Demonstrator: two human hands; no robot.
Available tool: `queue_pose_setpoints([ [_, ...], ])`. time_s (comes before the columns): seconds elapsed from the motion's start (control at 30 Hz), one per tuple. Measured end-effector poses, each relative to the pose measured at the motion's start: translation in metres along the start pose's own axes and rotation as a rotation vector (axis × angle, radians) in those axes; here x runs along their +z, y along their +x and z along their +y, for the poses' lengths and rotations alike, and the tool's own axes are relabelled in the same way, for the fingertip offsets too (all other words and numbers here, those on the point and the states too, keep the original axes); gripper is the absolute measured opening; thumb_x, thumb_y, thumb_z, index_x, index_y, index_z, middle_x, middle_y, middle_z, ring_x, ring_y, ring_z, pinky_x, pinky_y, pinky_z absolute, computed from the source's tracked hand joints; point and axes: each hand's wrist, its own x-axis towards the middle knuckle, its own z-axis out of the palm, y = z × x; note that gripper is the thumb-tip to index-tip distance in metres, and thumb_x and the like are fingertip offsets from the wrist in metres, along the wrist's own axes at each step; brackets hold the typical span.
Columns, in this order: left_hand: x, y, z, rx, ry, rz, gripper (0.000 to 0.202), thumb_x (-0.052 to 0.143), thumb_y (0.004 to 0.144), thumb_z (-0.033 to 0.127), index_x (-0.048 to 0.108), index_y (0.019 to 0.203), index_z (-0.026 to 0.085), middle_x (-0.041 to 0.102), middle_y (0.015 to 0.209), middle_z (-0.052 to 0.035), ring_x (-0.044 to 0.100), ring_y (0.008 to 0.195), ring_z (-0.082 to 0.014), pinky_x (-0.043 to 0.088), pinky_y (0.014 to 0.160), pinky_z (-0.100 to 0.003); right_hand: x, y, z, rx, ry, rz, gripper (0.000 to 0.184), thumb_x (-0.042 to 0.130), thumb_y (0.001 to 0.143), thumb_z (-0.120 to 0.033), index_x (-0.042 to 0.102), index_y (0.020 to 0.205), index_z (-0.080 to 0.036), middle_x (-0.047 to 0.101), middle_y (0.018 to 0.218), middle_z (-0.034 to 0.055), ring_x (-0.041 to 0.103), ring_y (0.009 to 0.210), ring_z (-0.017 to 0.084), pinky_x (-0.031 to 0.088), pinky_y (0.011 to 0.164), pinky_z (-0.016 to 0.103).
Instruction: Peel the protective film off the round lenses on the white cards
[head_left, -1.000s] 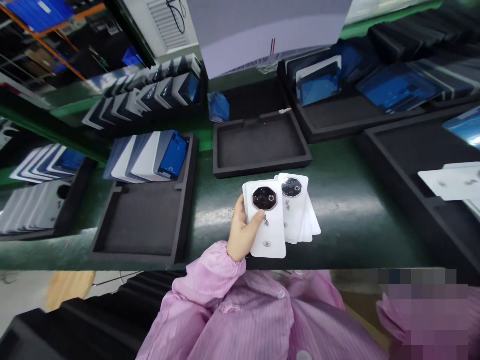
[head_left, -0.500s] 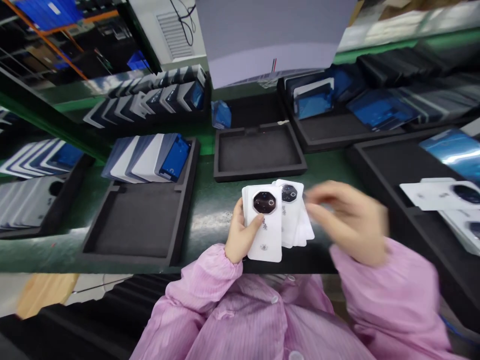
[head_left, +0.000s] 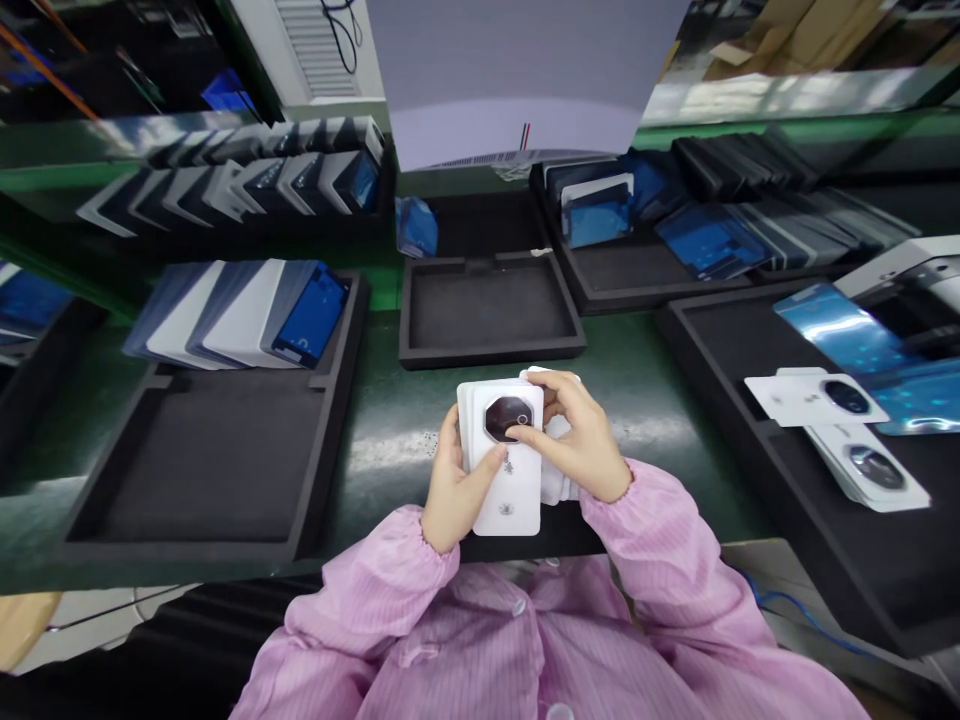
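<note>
Holding white back covers (head_left: pixel 510 490), dark octagonal camera window, both hands (head_left: pixel 450 490)

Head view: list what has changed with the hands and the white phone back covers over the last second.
The right hand, out of sight a second ago, swept in from the right and now grips the white phone back covers, its fingers on the top cover's dark camera ring. The fanned covers have been squared into a tighter stack. The left hand still holds the stack from the left, above the green bench.

Left hand: my left hand (head_left: pixel 454 487) is curled in a grip, thumb on top.
Right hand: my right hand (head_left: pixel 581 440) is bent in close, fingers pinching.
Arms: both tucked near my chest.
</note>
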Motion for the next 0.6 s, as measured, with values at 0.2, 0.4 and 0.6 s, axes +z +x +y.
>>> queue_pose_setpoints([
  [0.2,0.002,0.000,0.004,0.003,0.032,0.011,0.066,0.070,0.077,0.028,0.036,0.134,0.024,0.055,0.131,-0.0112,0.058,0.115,-0.0248,0.051,0.093,-0.037,0.007,-0.002,-0.008,0.047,0.018,0.133,0.015,0.068,0.080,-0.027,0.062,0.092,-0.021,0.056,0.112,0.0083,0.057,0.079,0.017,0.052,0.063,0.033],
  [0.4,0.003,0.001,0.007,-0.012,0.064,0.017,0.065,0.071,0.076,0.031,0.037,0.132,0.025,0.057,0.129,-0.0112,0.059,0.113,-0.0264,0.052,0.090,-0.039,0.012,-0.001,-0.011,0.077,0.039,0.120,0.007,0.063,0.082,-0.021,0.060,0.075,-0.020,0.056,0.108,0.0078,0.057,0.096,0.022,0.052,0.072,0.036],
  [0.6,0.002,0.000,0.006,0.044,0.140,0.032,0.063,0.067,0.079,0.028,0.037,0.134,0.025,0.050,0.136,-0.0106,0.053,0.122,-0.0259,0.047,0.098,-0.038,0.012,-0.001,-0.008,0.068,0.033,0.135,0.016,0.065,0.081,-0.021,0.062,0.096,-0.022,0.056,0.114,0.0092,0.056,0.106,0.025,0.051,0.078,0.038],
])
